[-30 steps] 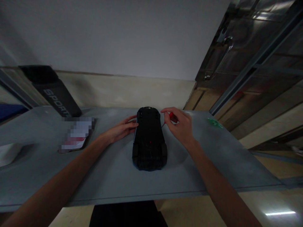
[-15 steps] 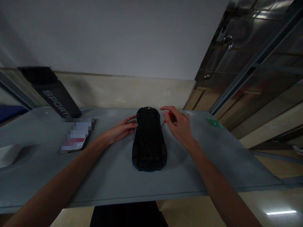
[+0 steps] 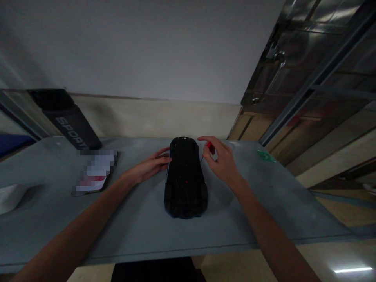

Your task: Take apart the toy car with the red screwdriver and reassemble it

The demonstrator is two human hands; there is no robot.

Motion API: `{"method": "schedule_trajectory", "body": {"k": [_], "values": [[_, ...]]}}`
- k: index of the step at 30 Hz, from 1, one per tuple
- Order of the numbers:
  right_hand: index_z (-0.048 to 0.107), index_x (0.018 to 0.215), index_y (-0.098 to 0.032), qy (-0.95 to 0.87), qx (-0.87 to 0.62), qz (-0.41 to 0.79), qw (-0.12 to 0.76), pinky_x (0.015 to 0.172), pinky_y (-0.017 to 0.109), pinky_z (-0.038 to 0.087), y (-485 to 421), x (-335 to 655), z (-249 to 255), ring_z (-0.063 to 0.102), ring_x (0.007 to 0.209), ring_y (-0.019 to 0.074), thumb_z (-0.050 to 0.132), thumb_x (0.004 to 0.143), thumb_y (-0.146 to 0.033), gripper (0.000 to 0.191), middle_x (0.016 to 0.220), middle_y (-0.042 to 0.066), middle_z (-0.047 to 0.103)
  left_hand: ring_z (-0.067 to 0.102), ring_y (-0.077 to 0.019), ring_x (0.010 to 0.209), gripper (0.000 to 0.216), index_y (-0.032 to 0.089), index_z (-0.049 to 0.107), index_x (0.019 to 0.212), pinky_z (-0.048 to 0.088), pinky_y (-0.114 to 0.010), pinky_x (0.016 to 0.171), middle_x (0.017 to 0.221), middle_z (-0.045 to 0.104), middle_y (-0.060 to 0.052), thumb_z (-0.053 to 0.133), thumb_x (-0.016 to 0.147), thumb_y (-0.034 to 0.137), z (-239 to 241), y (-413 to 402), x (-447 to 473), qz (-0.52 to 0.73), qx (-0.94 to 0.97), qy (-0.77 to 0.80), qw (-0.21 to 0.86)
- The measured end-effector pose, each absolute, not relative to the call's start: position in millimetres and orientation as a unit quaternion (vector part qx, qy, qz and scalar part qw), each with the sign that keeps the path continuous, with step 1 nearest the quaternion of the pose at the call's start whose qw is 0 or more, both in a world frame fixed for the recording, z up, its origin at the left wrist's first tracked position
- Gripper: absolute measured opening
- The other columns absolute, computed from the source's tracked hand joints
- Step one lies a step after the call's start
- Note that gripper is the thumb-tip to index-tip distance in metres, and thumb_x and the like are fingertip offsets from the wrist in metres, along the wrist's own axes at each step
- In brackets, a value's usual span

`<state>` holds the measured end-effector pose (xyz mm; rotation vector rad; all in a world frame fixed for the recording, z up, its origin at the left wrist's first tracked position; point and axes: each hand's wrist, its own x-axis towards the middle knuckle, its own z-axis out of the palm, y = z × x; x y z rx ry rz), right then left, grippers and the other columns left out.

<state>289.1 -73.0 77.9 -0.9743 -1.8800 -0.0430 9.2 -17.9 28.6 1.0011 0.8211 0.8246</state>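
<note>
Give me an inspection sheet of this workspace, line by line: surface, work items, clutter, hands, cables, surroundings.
Surface: grey table, dull and scuffed.
Work items: black toy car lying upside down in the middle; red-handled screwdriver beside its right edge.
Clutter: packet at left, green item at right, white object at far left edge.
Hands: left hand rests against the car's left side; right hand pinches the screwdriver in its fingers.
Cables: nothing seen.
Surroundings: pale wall behind, black bottle at the back left, metal door with a handle at right.
</note>
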Motion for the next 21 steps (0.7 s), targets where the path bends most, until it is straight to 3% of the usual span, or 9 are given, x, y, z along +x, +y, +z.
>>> {"method": "schedule_trajectory", "body": {"k": [6,12,17,21], "values": [[0.073,0.115,-0.027,-0.759,-0.431,-0.018,0.488,0.065,0.028,0.047,-71.5,288.9,76.4,0.054,0.058,0.0149,0.060,0.104,-0.028,0.017,0.069,-0.005,0.059,0.075,-0.0253,0.129,0.067,0.025,0.068,0.146,0.055,-0.039,0.119,0.133,0.081,-0.010,0.091,0.083,0.020,27.9,-18.4,9.2,0.370,0.470,0.361,0.715],[0.069,0.132,-0.026,-0.771,-0.415,-0.008,0.483,0.066,0.030,0.049,-71.5,287.5,75.7,0.060,0.066,0.0174,0.055,0.101,-0.022,0.034,0.081,-0.001,0.066,0.074,-0.0240,0.129,0.065,0.026,0.069,0.141,0.054,-0.040,0.119,0.139,0.077,-0.010,0.092,0.081,0.016,30.9,-19.6,8.6,0.375,0.457,0.366,0.719],[0.072,0.120,-0.026,-0.755,-0.445,-0.013,0.482,0.062,0.029,0.045,-72.6,285.8,74.9,0.055,0.056,0.0154,0.057,0.107,-0.029,0.021,0.066,-0.006,0.055,0.074,-0.0236,0.125,0.062,0.025,0.070,0.138,0.052,-0.043,0.121,0.135,0.077,-0.009,0.091,0.082,0.013,30.7,-19.4,8.3,0.379,0.451,0.363,0.722],[0.071,0.132,-0.025,-0.772,-0.412,-0.030,0.483,0.068,0.032,0.048,-75.9,287.0,77.8,0.062,0.068,0.0185,0.046,0.107,-0.022,0.036,0.078,-0.001,0.066,0.073,-0.0252,0.129,0.061,0.025,0.071,0.137,0.052,-0.045,0.122,0.139,0.076,-0.009,0.091,0.081,0.013,32.5,-21.1,9.0,0.377,0.452,0.373,0.717]]}}
